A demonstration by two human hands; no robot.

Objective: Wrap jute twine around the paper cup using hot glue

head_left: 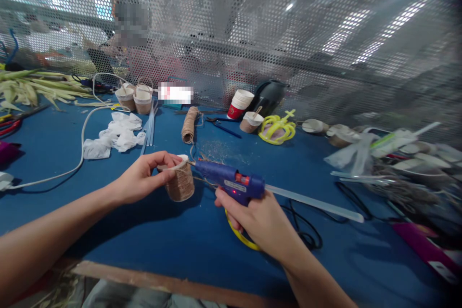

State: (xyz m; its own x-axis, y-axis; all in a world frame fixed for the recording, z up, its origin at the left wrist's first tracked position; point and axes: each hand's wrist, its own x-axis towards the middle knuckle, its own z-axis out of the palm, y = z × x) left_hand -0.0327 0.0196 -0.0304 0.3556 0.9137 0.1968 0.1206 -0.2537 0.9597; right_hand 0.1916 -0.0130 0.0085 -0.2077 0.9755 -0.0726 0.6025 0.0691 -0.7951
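One twine-wrapped cup [181,186] is showing left of centre, your left hand [147,173] pinching its rim, your right hand [254,219] gripping glue gun [222,176]. Cup is likely feeling light, crushable, needing gentle rim hold; gun, handle only.

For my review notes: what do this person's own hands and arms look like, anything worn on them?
The left hand and right hand are ungloved, with no ring visible. The left forearm and right forearm show no sleeve, watch or bracelet within the frame.
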